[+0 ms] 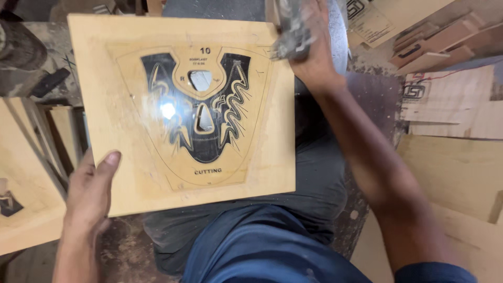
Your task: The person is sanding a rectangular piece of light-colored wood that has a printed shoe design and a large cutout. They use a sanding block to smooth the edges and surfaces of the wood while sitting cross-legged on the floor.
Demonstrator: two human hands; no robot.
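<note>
While left hand [89,196] grips one board [131,157] | right hand [309,36] clamps one blurred tool [291,31]

A tan square board [131,131] bearing a glossy black shoe-shaped pattern is lying tilted across the lap, its far corner under a blurred greyish tool [293,34] (perhaps a rag).

Boards lying about the work

A second tan board [23,209] (partly cut off) left of the fingers; flat cardboard sheets [456,173] and wooden blocks [440,42] right.
</note>
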